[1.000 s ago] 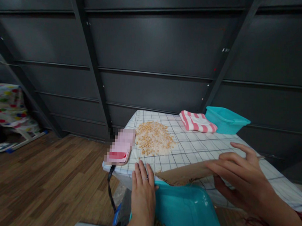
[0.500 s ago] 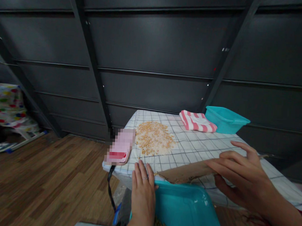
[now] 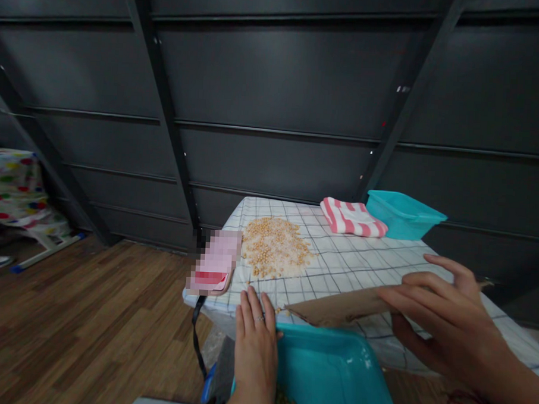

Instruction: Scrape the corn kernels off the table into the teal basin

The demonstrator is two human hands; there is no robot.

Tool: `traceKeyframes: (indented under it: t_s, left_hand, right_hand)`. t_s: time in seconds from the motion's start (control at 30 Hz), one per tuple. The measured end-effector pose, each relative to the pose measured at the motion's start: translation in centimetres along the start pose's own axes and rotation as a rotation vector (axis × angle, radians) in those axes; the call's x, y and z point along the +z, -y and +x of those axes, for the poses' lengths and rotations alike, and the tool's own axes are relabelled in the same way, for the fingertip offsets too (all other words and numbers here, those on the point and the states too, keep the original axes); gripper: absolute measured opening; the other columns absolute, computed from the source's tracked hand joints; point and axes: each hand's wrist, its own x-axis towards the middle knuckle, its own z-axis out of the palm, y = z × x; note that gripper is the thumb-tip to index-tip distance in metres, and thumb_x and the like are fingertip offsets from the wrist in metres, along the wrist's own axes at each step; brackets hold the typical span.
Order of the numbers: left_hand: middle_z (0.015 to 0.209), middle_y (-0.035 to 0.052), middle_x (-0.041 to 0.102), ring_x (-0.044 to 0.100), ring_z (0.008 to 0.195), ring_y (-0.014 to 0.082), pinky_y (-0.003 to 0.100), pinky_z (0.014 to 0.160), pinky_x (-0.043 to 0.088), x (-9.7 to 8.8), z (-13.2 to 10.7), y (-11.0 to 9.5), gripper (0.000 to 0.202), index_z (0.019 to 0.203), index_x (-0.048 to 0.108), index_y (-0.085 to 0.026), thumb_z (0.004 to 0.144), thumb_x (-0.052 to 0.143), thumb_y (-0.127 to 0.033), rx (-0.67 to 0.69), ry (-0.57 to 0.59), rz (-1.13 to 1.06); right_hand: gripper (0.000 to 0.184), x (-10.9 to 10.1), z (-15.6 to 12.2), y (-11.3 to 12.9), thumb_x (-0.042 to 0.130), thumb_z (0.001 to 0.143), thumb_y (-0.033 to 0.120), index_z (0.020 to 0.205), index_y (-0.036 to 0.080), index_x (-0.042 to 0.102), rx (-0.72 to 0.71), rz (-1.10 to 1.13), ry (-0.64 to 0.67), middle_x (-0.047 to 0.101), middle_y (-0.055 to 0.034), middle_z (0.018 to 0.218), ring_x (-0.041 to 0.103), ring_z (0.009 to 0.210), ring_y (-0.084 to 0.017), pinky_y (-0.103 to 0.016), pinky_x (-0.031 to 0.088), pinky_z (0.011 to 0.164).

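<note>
I have the left hand [image 3: 256, 347] flat, fingers straight, over the left side of the turquoise tub [image 3: 329, 368]; the right hand [image 3: 447, 317] pinches a cardboard strip [image 3: 339, 306]. Its long axis slants along the worktop's near edge; the yellow-and-white grain pile [image 3: 274, 247] lies beyond, toward the left edge, nearer my left hand.

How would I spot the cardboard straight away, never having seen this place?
Start at the white checked cloth before the dark wall. At its near edge, by the nearer teal basin, the right hand holds the cardboard: a long, flat strip, told apart by its dull brown against white cloth and shiny teal plastic.
</note>
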Motion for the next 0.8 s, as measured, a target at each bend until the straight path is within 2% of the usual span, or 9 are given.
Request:
traceKeyframes:
  t_s: [0.13,0.3,0.47,0.67,0.8]
  left_hand:
    - [0.134,0.0273,0.045,0.043,0.124,0.0383,0.054,0.098,0.042,0.0,-0.1,0.0,0.051,0.125,0.051,-0.005,0.074,0.055,-0.012,-0.004,-0.013,-0.061]
    - [0.134,0.0267,0.045,0.043,0.124,0.0383,0.053,0.098,0.042,-0.2,0.1,0.0,0.051,0.124,0.052,-0.005,0.075,0.057,-0.015,-0.026,0.006,-0.08]
    - [0.132,0.0287,0.046,0.045,0.122,0.0396,0.052,0.096,0.044,-0.3,0.3,0.0,0.053,0.123,0.052,-0.003,0.072,0.06,-0.013,-0.008,0.005,-0.047]
    - [0.136,0.0246,0.045,0.041,0.126,0.0373,0.054,0.1,0.039,1.0,-0.3,-0.4,0.054,0.126,0.05,-0.006,0.073,0.056,-0.012,-0.044,-0.044,-0.034]
    - [0.138,0.0258,0.043,0.038,0.129,0.0378,0.055,0.102,0.036,1.8,-0.5,-0.7,0.054,0.127,0.048,-0.005,0.075,0.056,-0.016,-0.058,-0.072,-0.058]
  right_hand:
    - [0.023,0.4,-0.1,0.2,0.048,0.081,0.009,0.099,0.022,0.053,0.013,0.004,-0.005,0.062,0.0022,0.071,0.055,0.068,-0.016,-0.051,0.033,0.09]
    - [0.025,-0.3,-0.4,0.2,0.046,0.08,0.006,0.099,0.021,0.053,-0.019,0.042,0.022,0.061,0.0029,0.07,0.056,0.065,-0.015,-0.048,0.033,0.09]
    - [0.02,-0.9,-0.7,-0.1,0.047,0.082,0.01,0.097,0.022,0.053,-0.03,-0.008,-0.06,0.06,0.0017,0.069,0.056,0.064,-0.015,-0.046,0.034,0.09]
    - [0.023,0.2,-0.5,-0.1,0.047,0.082,0.01,0.101,0.022,0.052,0.022,-0.031,-0.017,0.06,0.0013,0.071,0.056,0.067,-0.017,-0.051,0.034,0.089]
    - [0.023,1.0,0.1,0.4,0.049,0.08,0.008,0.1,0.021,0.052,0.005,0.018,-0.003,0.063,0.0007,0.074,0.055,0.07,-0.017,-0.05,0.032,0.092]
